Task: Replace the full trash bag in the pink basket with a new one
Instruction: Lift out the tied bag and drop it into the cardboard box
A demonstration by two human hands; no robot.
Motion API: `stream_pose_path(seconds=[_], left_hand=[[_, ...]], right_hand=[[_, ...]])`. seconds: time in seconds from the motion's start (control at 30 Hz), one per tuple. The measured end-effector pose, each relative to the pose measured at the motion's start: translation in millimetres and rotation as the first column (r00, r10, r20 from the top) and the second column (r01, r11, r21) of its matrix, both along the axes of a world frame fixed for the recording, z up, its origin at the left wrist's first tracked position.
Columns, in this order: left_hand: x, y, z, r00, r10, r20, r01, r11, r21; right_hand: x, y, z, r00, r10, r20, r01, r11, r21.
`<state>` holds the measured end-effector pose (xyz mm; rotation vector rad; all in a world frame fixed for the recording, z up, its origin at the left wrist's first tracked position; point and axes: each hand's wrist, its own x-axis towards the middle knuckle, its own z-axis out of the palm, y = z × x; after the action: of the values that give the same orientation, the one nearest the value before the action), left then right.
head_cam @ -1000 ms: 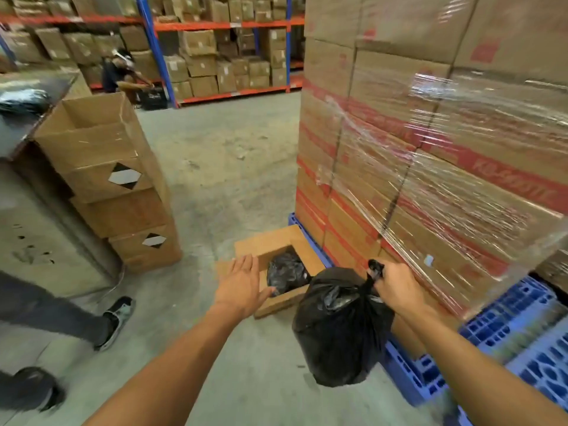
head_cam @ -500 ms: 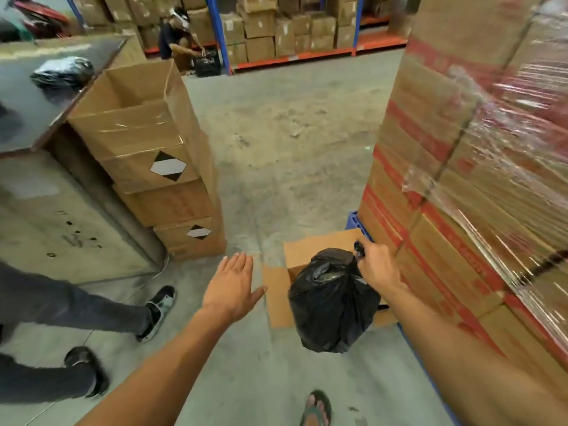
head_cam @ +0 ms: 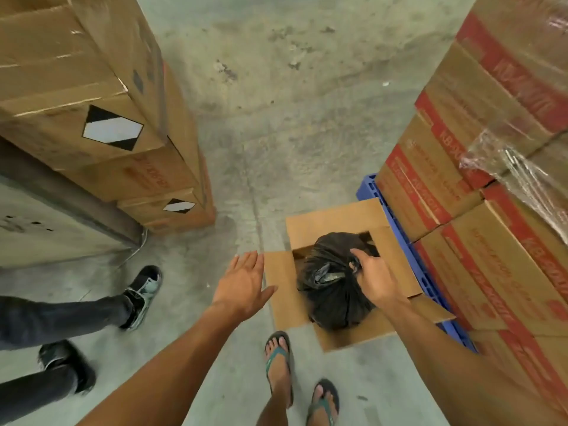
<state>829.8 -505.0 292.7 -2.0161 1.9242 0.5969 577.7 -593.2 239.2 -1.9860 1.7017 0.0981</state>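
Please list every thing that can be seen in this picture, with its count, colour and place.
trash bag: one, black, knotted, in the open box
open box: one, brown, on the floor by the pallet
pallet: one, blue, under the right stack
wrapped cartons: one stack, brown with red print, right
plain cartons: one stack, brown, left
bystander's shoes: two, black, left
sandals: two, green, bottom
left hand: open, empty, beside the box
right hand: gripping the bag's knot
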Motion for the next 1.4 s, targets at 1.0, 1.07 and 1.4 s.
stream_pose_path(seconds=[1.0,1.07,1.4], left_hand=[[-95.3,-139.0,152.1,0.802,-0.598,0.016,0.586,0.779,-0.223],[-139.2,-131.2,175.2,0.737,-0.675,0.028,0.656,0.704,-0.272],[-359.8,44.3,272.5,0.303,-0.948,0.098,0.854,0.225,-0.47]], right_hand=[[-30.0,-0.6,232.2,0.863,-0.364,0.351,0.471,0.831,-0.295],[-62.5,30.3,257.9,0.842,-0.423,0.335,0.528,0.773,-0.352],[-234.5,312.9,314.6,0.535,-0.788,0.304,0.804,0.365,-0.469]])
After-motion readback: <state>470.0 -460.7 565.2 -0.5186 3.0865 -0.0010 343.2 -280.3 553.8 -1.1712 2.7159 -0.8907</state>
